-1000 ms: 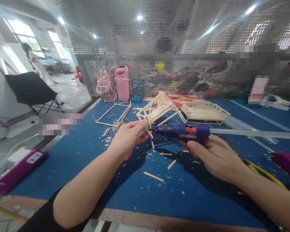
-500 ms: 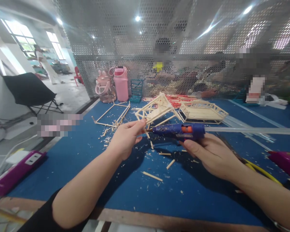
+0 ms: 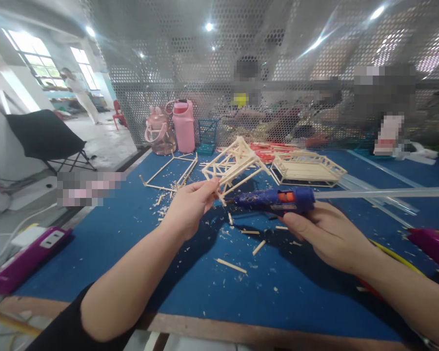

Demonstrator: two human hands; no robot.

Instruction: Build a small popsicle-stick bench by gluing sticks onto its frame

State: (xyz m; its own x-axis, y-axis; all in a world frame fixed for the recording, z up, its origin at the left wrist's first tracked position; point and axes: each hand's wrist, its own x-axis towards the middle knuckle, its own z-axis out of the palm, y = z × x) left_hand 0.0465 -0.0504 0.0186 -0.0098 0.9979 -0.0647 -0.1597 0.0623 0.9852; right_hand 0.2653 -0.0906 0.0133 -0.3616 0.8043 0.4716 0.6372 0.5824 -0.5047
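Blue worktable (image 3: 241, 302), strewn with pale shavings, spans the lower and middle frame; perforated metal screen (image 3: 205, 68) stands behind it. Work in hand: peaked stick frame (image 3: 237, 170), at frame centre, tilted. Left hand (image 3: 190, 207) pinches its near lower end, thumb and forefinger closed on the wood; the other fingers are curled and partly hidden. Right hand (image 3: 327, 234) is wrapped around the grip of a blue hot-glue gun (image 3: 278, 201), a long glue stick (image 3: 369, 192) protruding from its rear toward the right edge. Nozzle points left at the end of a short stick just below the pinch; whether it touches cannot be told. Progress, as judged: the peaked frame appears mostly assembled, its sloping sides joined at the top, with whitish patches at the joints that look like glue. The joint at the nozzle is probably unfinished; any others outstanding cannot be made out. Railed stick platform (image 3: 307, 170), right of centre, looks complete. Four-sided stick outline (image 3: 159, 187), left of centre, is bare and seems only begun. Cut stick offcuts (image 3: 232, 266) lie loose at lower centre.
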